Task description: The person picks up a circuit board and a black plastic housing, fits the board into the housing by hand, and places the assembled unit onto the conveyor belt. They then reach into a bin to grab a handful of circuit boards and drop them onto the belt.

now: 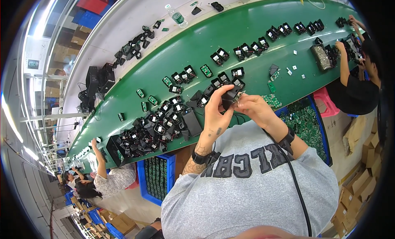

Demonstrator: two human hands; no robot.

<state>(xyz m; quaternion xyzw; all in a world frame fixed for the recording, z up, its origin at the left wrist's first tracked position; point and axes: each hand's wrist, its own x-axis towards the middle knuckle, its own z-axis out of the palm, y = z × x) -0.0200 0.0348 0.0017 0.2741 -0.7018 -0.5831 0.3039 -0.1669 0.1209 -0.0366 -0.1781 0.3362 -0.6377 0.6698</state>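
Two bare hands meet near the middle of the frame, above a long green surface (pixel 185 47); the left hand (pixel 217 105) has its fingers wrapped about a black housing (pixel 228 99), held tilted and clear of the pieces behind it; the right hand (pixel 257 110) has its fingers bent close against the housing's right end, where a small part shows, though from where one stands it cannot be told whether they pinch it. Beyond the hands, open black housings (pixel 242 52) run in a loose row toward the upper right; at left of centre lies a dense heap of black parts (pixel 146 132); just right of the hands are loose green circuit boards (pixel 272 100). Below the surface's near edge, a blue crate (pixel 144 184) of boards stands at lower left of centre, and a blue bin (pixel 328 156) of boards lies right of the worker; a clear bottle (pixel 177 18) stands at upper centre-left; co-workers sit at the right (pixel 357 89) and the lower left (pixel 112 183).
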